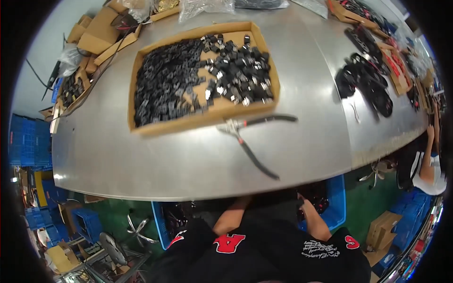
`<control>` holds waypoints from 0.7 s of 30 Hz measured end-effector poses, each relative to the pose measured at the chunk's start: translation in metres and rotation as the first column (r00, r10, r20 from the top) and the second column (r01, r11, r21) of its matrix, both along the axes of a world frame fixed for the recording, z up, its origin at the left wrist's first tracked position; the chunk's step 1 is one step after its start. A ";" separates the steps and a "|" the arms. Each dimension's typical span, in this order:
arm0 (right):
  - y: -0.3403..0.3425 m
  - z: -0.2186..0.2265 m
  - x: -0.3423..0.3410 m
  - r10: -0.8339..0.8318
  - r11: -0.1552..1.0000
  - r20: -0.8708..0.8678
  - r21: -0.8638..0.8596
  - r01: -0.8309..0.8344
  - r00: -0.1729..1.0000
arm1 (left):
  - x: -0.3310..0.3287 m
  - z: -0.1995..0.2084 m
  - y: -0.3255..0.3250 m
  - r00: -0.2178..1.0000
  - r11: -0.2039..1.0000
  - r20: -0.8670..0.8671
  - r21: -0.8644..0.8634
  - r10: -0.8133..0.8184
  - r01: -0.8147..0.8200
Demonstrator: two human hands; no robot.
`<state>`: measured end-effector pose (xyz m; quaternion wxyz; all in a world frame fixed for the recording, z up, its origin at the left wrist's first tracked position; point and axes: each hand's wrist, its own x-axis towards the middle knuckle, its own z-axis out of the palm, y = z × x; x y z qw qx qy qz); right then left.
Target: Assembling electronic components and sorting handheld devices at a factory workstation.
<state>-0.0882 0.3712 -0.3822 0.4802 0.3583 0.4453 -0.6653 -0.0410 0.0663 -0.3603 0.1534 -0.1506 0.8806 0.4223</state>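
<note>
Both my forearms reach forward below the table's near edge. My left hand is mostly hidden by that edge and by dark material, so its fingers do not show. My right hand is beside dark items in the right part of a blue bin; its fingers are too small and covered to read. On the metal table lies a pair of pliers with dark handles spread apart. Behind it, a shallow cardboard tray holds small black parts on the left and black connectors with shiny metal ends on the right.
Black cables and dark devices lie at the table's right. Cardboard boxes and plastic bags line the far side. Another person is at the right edge. Blue crates stand left; a stool base is below.
</note>
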 end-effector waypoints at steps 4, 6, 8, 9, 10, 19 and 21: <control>0.002 0.016 0.046 -0.112 0.994 -0.058 -0.010 0.112 0.992 | 0.019 -0.023 0.011 0.989 0.954 -0.110 -0.271 0.099 -0.125; 0.006 0.018 0.044 0.158 0.933 -0.585 0.352 0.074 0.796 | 0.018 0.017 0.003 0.990 0.935 -0.113 -0.354 -0.082 0.037; -0.020 0.088 0.027 0.556 0.780 -0.755 0.618 0.094 0.348 | 0.034 0.031 -0.015 0.957 0.919 -0.266 -0.394 -0.120 0.005; -0.055 0.163 0.028 0.429 0.679 -0.837 0.547 0.489 0.340 | 0.036 0.064 -0.013 0.973 0.946 -0.202 -0.323 -0.112 0.042; -0.065 0.211 0.029 0.394 0.717 -0.887 0.460 0.524 0.240 | 0.036 0.102 -0.012 0.982 0.964 -0.145 -0.252 -0.120 0.080; -0.198 0.377 -0.055 0.664 0.745 -0.517 0.519 0.419 -0.540 | 0.062 0.298 -0.037 0.734 0.996 -0.677 -0.091 -0.046 -0.021; -0.208 0.373 -0.067 0.725 0.675 -0.440 0.606 0.420 -0.530 | 0.044 0.325 -0.052 0.597 0.960 -0.785 -0.266 -0.162 -0.089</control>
